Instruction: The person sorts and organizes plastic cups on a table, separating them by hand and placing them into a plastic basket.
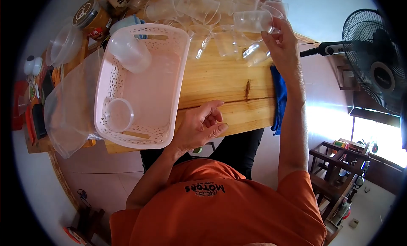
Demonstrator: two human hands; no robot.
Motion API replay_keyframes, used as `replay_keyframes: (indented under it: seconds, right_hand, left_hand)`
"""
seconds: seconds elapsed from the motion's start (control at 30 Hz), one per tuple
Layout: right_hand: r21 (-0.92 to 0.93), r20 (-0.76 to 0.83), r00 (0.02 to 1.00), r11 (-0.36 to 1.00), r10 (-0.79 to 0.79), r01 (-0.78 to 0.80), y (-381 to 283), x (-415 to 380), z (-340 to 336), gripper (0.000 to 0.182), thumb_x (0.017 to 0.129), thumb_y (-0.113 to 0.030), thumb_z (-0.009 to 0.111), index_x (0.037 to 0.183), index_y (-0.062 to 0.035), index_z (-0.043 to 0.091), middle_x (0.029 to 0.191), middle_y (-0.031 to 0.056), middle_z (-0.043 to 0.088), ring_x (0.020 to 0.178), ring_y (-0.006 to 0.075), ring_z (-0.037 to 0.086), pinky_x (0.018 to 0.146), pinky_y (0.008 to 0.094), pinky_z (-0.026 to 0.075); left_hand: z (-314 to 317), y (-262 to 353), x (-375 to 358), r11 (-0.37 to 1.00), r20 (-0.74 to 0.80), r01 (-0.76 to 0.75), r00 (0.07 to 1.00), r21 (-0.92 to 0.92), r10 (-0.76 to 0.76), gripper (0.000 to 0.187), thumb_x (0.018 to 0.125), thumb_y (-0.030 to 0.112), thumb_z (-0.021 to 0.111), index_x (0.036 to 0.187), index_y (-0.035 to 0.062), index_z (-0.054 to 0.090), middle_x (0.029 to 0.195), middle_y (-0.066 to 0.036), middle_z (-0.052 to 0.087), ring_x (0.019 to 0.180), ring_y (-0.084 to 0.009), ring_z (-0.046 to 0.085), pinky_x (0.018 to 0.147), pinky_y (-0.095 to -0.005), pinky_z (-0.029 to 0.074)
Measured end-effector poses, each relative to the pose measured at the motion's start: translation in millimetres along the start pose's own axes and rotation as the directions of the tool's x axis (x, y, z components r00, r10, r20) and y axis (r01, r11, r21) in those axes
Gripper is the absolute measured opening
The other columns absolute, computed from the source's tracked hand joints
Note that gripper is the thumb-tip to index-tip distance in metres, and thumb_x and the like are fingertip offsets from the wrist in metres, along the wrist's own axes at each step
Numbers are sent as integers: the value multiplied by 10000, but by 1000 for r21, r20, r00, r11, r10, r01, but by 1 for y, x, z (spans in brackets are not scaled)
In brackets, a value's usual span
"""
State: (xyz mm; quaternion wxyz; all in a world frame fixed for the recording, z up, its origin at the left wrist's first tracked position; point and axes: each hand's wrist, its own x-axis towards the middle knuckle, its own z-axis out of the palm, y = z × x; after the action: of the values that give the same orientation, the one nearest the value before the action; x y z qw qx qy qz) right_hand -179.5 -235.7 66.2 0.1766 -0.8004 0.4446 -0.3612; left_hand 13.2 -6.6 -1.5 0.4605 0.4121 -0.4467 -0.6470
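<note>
At the far right of the table, my right hand [283, 44] reaches into a pile of clear plastic cups, thumb and fingers closed at the rim of one plastic cup [251, 22]. Another clear cup [257, 53] lies on its side just below that hand. My left hand [197, 126] holds nothing; its fingers are half curled with the thumb apart, over the table's near edge beside the pink basket [183, 72]. Inside the basket, one cup [130, 54] leans at the far end and a round clear cup or container [119, 115] sits at the near end.
More clear cups [197, 8] crowd the back of the wooden table [229, 82]. Left of the basket are a clear plastic bag [72, 102], clear bowls [64, 46] and a lidded jar [91, 17]. A blue cloth [277, 99] hangs at the right edge, and a black fan [375, 63] stands beyond.
</note>
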Motion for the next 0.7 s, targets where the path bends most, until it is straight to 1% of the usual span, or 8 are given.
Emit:
replay_keyframes:
  seconds: [0.03, 0.13, 0.33, 0.47, 0.53, 0.57, 0.67, 0.7]
  right_hand:
    - [75, 16, 999, 996, 39, -40, 1, -1, 0, 300, 903, -137, 688, 1159, 4, 620, 1047, 115, 659, 835, 166, 661, 711, 260, 529]
    - [116, 15, 1000, 993, 7, -8, 6, 1, 3, 201, 927, -115, 662, 1076, 18, 646, 935, 87, 677, 787, 137, 650, 702, 242, 519]
    - [238, -33, 993, 966, 112, -101, -7, -2, 6, 152, 923, -85, 664, 1036, 16, 654, 841, 65, 677, 776, 116, 640, 692, 222, 506]
    - [198, -36, 989, 971, 141, -131, -4, -11, 6, 165, 919, -82, 668, 1049, 17, 648, 976, 97, 674, 791, 136, 640, 698, 241, 525]
    - [100, -147, 988, 995, 44, -29, -2, -17, 10, 200, 903, -75, 682, 1072, 22, 637, 1163, 131, 619, 803, 156, 643, 702, 266, 550]
    - [100, -146, 988, 995, 43, -28, -2, -19, 10, 200, 903, -75, 682, 1072, 22, 637, 1163, 131, 619, 803, 156, 643, 702, 266, 550]
    - [72, -185, 983, 997, 9, 5, -11, -30, 4, 314, 939, -152, 669, 1230, -44, 622, 1070, 88, 649, 882, 144, 645, 741, 292, 535]
    - [79, -172, 984, 996, 50, -36, -19, -33, 0, 313, 939, -158, 672, 1228, -49, 625, 1038, 81, 655, 860, 137, 637, 752, 288, 530]
  left_hand:
    - [0, 0, 0, 1000, -3, -10, 1000, 24, 10, 542, 913, 168, 724, 1363, -8, 480, 986, -55, 592, 796, -67, 549, 698, -194, 482]
    - [1, 2, 0, 999, -17, -1, 1000, 39, 2, 534, 913, 166, 724, 1352, -20, 485, 980, -55, 593, 791, -62, 551, 684, -190, 483]
    - [1, -1, -1, 1000, -22, 0, 1000, 31, 1, 527, 913, 171, 723, 1342, -28, 490, 973, -54, 601, 795, -60, 561, 671, -186, 485]
    - [1, 0, 0, 998, -21, -1, 1000, 63, 2, 519, 917, 162, 717, 1342, -30, 490, 969, -53, 605, 808, -60, 567, 697, -191, 487]
    - [1, 2, 0, 998, -20, 5, 1000, 68, -4, 517, 918, 156, 714, 1344, -31, 488, 967, -52, 604, 813, -61, 567, 705, -192, 488]
    - [1, 3, 0, 997, -23, 13, 1000, 75, -11, 514, 920, 150, 710, 1345, -32, 487, 965, -51, 602, 817, -62, 568, 712, -194, 488]
    - [2, -1, 0, 999, -28, 3, 1000, 39, -2, 511, 919, 137, 706, 1349, -31, 486, 958, -48, 596, 805, -61, 568, 695, -195, 488]
    - [2, -1, 0, 999, -38, 5, 999, 37, -3, 511, 919, 137, 706, 1349, -31, 486, 958, -48, 596, 805, -61, 568, 695, -195, 488]
